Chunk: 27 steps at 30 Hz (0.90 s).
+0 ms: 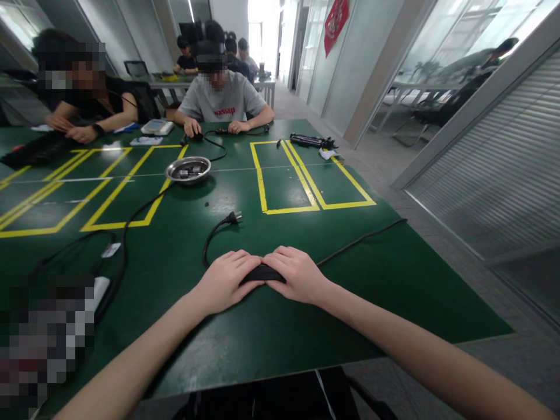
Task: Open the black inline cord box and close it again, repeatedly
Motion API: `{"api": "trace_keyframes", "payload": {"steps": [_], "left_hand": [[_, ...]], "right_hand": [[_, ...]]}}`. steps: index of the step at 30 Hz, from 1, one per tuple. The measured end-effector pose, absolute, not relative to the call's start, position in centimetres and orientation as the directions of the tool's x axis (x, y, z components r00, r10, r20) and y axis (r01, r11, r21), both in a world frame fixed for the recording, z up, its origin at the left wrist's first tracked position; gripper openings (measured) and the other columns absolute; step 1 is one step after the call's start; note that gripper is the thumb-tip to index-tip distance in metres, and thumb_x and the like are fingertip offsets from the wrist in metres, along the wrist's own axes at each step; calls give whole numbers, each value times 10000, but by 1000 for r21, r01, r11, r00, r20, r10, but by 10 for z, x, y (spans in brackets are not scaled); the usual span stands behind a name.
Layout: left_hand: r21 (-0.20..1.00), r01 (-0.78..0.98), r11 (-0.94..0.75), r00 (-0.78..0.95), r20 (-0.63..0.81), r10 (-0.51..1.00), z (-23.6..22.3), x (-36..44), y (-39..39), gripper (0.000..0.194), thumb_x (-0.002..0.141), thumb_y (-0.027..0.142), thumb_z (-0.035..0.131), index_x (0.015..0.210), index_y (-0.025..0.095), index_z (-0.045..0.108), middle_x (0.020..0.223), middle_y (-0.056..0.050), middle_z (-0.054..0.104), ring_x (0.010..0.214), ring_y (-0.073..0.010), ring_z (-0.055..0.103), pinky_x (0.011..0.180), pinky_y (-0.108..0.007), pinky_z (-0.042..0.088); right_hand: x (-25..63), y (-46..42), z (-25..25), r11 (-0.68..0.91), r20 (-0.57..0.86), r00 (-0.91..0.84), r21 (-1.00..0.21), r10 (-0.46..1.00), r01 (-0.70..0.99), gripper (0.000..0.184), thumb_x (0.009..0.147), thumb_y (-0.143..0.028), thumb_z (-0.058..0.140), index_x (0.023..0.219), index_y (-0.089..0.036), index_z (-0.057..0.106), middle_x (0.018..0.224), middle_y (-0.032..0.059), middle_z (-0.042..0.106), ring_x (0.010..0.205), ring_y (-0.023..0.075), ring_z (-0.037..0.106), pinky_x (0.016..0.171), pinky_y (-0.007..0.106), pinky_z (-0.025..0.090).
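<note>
The left hand [225, 281] and the right hand [300, 273] are pinching an adapter [263, 273] between thumbs and fingers, at its two ends. It is lying on, or just above, the table [262, 344]; beyond it, a plug [234, 218] is resting.

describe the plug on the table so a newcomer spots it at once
On the green table, find the left hand and right hand together on a black block. Beyond the left hand, a curled black cord ends in the plug. Its bare metal prongs, pointing right, set it apart from the plain cable right of the hands.
</note>
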<state>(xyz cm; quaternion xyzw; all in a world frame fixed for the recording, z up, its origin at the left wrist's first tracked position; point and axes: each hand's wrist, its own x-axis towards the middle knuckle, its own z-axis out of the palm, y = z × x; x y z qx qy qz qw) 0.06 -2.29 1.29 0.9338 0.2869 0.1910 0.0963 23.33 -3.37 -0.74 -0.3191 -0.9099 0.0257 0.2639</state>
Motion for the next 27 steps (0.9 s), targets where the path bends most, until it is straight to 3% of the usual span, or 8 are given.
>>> {"api": "trace_keyframes", "payload": {"steps": [4,11,16,23,27], "left_hand": [[311,506,-804,757,287,587,14,2,-23,267,1057,394,531,1161,171,634,1047,-100,729,983,-252,676,858,-387,538],[297,526,-797,743,296,600,11,5,-25,322,1019,450,593,1161,163,631,1075,-121,728,984,-276,671,869,-421,542],[329,500,-801,757,282,589,12,4,-20,281,1060,410,530,1172,184,651,1056,-97,733,996,-250,666,890,-400,545],[354,487,-798,739,321,593,11,2,-22,305,1058,394,532,1231,164,633,1071,-106,746,943,-246,691,845,-398,556],[375,479,-793,723,344,599,7,1,-22,259,1059,349,524,1219,180,636,1065,-102,755,943,-242,708,856,-396,569]], "right_hand": [[235,-34,-9,792,475,-638,-289,607,538,211,1009,-318,596,1138,-156,636,1037,111,745,908,248,645,793,386,528],[236,-35,-7,790,477,-633,-304,610,532,214,1011,-339,607,1102,-152,656,970,109,739,866,250,637,749,383,528],[237,-34,-7,766,509,-580,-322,636,556,190,989,-332,620,1076,-170,668,976,112,733,855,244,648,748,377,529],[241,-23,-5,815,535,-616,-362,579,452,261,1013,-417,624,973,-163,674,793,60,667,730,200,596,642,321,468],[243,-22,-3,790,478,-629,-378,613,483,290,951,-437,719,1050,-165,687,874,69,703,801,209,633,693,324,492]]}}
